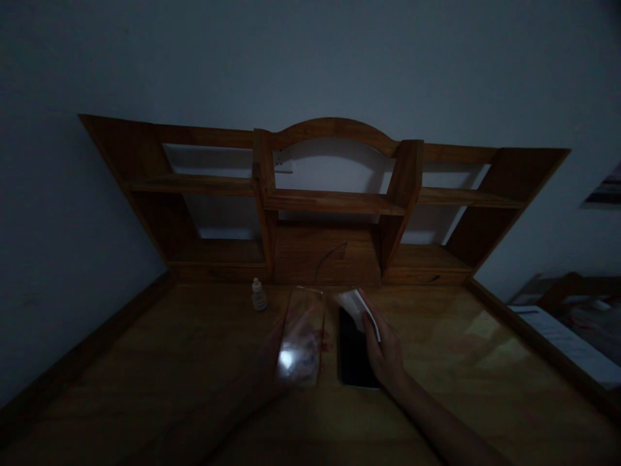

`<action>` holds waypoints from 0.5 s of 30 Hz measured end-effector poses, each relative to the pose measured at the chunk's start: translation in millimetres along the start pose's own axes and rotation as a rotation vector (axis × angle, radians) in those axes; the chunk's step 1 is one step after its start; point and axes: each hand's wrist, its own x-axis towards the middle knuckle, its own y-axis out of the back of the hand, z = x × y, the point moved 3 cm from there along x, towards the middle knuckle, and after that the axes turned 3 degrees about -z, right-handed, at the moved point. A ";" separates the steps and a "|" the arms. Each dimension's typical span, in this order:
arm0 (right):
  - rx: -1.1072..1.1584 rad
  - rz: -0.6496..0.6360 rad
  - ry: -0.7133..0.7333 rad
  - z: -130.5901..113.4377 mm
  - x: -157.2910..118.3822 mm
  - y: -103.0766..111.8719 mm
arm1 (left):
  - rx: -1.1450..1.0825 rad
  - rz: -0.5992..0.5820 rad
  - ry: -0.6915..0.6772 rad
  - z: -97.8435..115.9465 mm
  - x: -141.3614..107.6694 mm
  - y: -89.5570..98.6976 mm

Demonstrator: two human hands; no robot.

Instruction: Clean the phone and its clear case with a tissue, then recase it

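Note:
My left hand (pixel 272 349) is dim in the poor light, closed on the left edge of a clear rectangular panel (pixel 301 343). The panel is tilted and throws back a bright spot of light; its exact kind I cannot make out. In my right hand (pixel 385 349) is a folded white tissue (pixel 356 307), pinched between thumb and fingers. Just under that hand a black, flat, phone-like device (pixel 356 362) lies on the desk, partly covered by the hand. A small dropper bottle (pixel 259 296) stands upright beyond my left hand.
The wooden desk (pixel 194 362) carries a wooden shelf unit (pixel 334 202) along its back, against the wall. A thin dark cable (pixel 325 256) shows at the unit's middle. To the right, past the raised desk edge, lies a white surface (pixel 567 336).

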 end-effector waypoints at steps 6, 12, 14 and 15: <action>0.027 -0.045 0.017 -4.5 0.7 -1.4 | -0.207 -0.170 0.107 -9.8 13.5 22.9; 0.071 -0.013 -0.093 -7.9 2.2 -0.1 | -0.070 0.143 0.007 -10.7 18.8 33.0; 0.108 0.047 -0.154 -8.9 3.2 1.7 | -0.022 0.207 0.001 -10.0 14.0 27.1; 0.126 0.083 -0.175 -9.6 3.9 3.0 | 0.017 0.230 0.016 -10.0 10.6 23.4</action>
